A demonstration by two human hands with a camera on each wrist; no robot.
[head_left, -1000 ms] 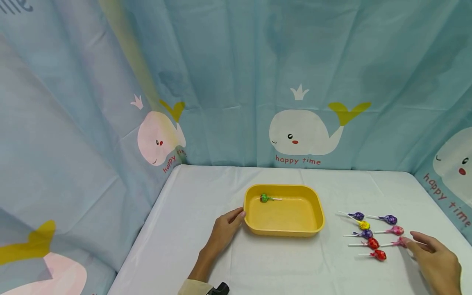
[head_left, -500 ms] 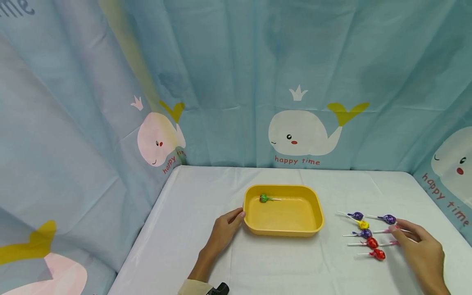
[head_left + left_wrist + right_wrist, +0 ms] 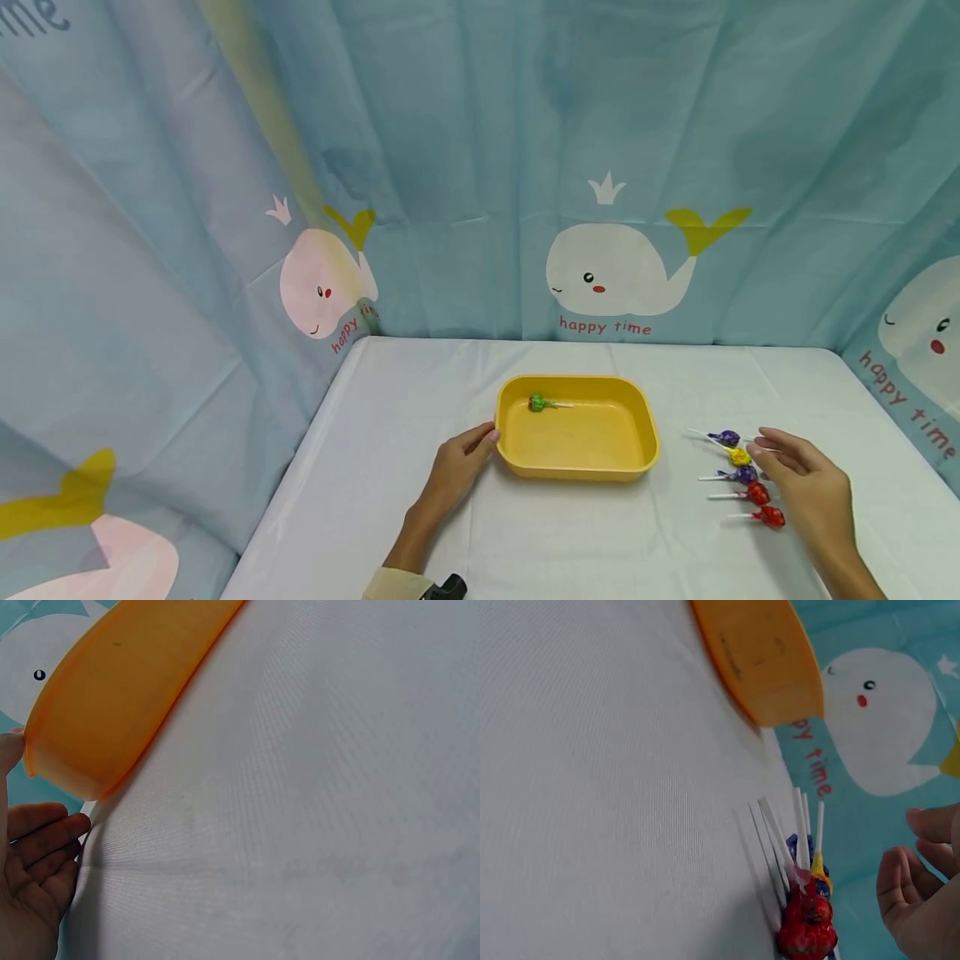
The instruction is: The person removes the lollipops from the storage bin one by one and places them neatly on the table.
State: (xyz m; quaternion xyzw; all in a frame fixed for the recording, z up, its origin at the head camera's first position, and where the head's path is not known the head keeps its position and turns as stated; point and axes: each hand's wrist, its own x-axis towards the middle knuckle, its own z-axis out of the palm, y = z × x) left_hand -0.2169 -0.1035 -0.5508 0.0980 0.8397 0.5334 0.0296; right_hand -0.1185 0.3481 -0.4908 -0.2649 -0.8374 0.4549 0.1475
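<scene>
My left hand (image 3: pixel 450 475) is at the left end of a yellow tray (image 3: pixel 577 476), its thumb touching the rim. In the left wrist view, the other fingers (image 3: pixel 49 840) lie loosely below the tray's end. A green-wrapped lollipop (image 3: pixel 537 403) lies inside the tray. My right hand (image 3: pixel 810 492) hovers over the lollipops right of the tray, fingertips near a yellow lollipop (image 3: pixel 739 456). The right wrist view shows a gap between thumb and fingers (image 3: pixel 896 889), with nothing in it. Around there lie purple lollipops (image 3: pixel 744 474) and red lollipops (image 3: pixel 771 517); others are hidden behind the hand.
A white cloth (image 3: pixel 570 533) covers the table. Blue curtains (image 3: pixel 465 167) printed with whales stand behind it and at both sides. The lollipop sticks (image 3: pixel 801 825) point toward the tray. A dark device (image 3: pixel 446 587) sits at my left wrist by a beige sleeve (image 3: pixel 393 583).
My right hand has moved left over the lollipops, from the pink ones toward the yellow one. The pink ones are now hidden behind it. The left hand and tray stay in place.
</scene>
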